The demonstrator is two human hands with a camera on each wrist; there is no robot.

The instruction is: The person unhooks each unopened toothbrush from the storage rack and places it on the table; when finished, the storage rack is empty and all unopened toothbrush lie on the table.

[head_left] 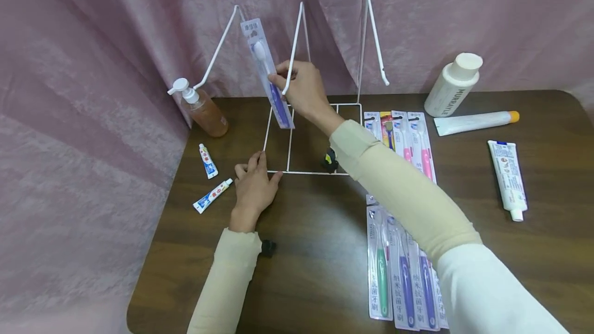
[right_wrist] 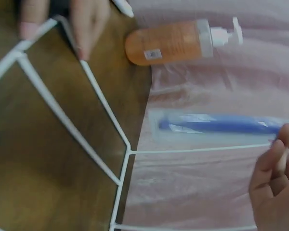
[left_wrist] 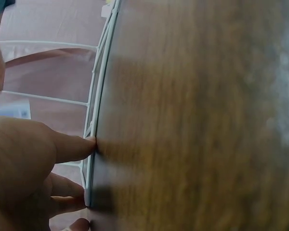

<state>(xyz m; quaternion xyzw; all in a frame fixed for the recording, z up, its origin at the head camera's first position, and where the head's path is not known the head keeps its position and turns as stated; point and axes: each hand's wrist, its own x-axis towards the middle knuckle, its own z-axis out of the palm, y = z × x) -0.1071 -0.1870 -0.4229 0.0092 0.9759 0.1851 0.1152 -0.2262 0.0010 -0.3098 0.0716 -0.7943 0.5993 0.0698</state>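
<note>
Right hand raised over the table, fingertips pinching a packaged toothbrush by its right edge, level with the brush head. The pack's long axis runs near upright, top tilted a little left — it lies to the left of the fingers, between the left and middle prongs of the white wire rack, its lower end hanging just above the rack's base. The middle prong's hooked tip sits right at the fingers; from the right wrist view the pack lies just beside that wire. Pack: clear blister on a pale blue card, blue-handled brush with white bristles, head up. Left hand is low on the table, fingers laid nearly straight and close together, fingertips pressing the front left corner of the rack's base. The right hand is the nearer — the only one touching the pack.
</note>
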